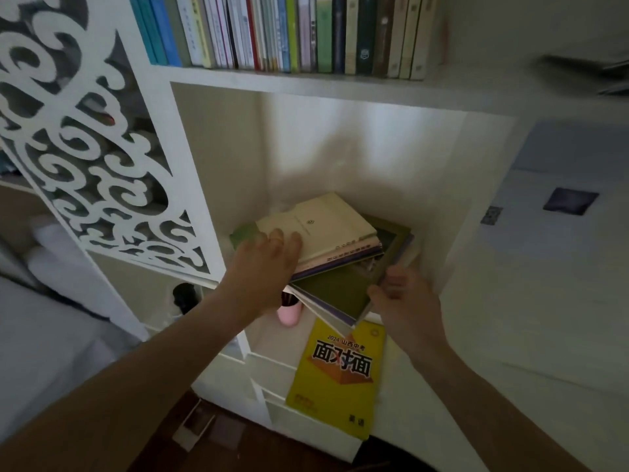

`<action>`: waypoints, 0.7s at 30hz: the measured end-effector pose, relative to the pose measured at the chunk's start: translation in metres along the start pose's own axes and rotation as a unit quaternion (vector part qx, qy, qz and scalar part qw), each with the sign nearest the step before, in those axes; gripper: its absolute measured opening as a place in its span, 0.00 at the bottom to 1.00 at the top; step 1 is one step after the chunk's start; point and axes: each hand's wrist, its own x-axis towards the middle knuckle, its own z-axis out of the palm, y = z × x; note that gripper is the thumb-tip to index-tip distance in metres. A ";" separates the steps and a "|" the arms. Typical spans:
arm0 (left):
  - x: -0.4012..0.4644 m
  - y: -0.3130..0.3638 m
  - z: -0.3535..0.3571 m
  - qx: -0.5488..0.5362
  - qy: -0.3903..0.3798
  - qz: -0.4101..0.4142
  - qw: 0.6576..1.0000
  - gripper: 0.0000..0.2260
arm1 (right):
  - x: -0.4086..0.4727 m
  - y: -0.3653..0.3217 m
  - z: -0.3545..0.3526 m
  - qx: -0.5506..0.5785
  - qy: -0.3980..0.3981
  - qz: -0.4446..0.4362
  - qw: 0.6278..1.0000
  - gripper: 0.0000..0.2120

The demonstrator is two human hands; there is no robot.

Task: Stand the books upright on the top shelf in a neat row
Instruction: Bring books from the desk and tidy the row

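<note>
Reaching into the open middle compartment of the white bookcase [204, 172], I have both hands on a loose stack of books [326, 253] lying flat near the compartment's front edge. My left hand [269, 264] rests on the stack's left side, fingers fairly straight and spread over the cream-covered top book [320, 223], the thumb hidden, so I cannot tell how much it wraps underneath. My right hand [405, 298] is at the stack's front right corner, fingers curled in and pinching the corner of a dark green book [337, 291] low in the pile, which juts out past the front edge. On the top shelf [306, 80] above, a row of books [289, 32] already stands upright, spines facing out, filling most of its width. A yellow book [337, 376] sits below the stack, leaning against the drawers under the compartment. A small pink object [288, 315] shows just under my left wrist. A carved white panel [85, 148] flanks the bookcase's left side.
</note>
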 end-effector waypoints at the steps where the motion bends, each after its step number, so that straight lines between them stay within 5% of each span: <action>1: 0.001 0.001 -0.003 0.013 -0.001 0.002 1.000 0.33 | -0.001 -0.001 0.000 0.001 -0.014 0.004 1.000 0.20; 8: 0.011 -0.003 -0.002 0.044 -0.009 0.034 0.998 0.34 | -0.007 -0.008 -0.006 -0.053 -0.070 -0.022 0.996 0.28; 15: 0.017 -0.030 -0.009 -0.046 -0.011 0.025 0.999 0.29 | -0.021 -0.009 -0.001 -0.036 -0.058 0.004 0.998 0.31; 21: 0.030 -0.024 0.001 -0.021 0.084 0.011 0.996 0.29 | -0.021 -0.010 0.002 -0.051 -0.039 0.005 0.998 0.31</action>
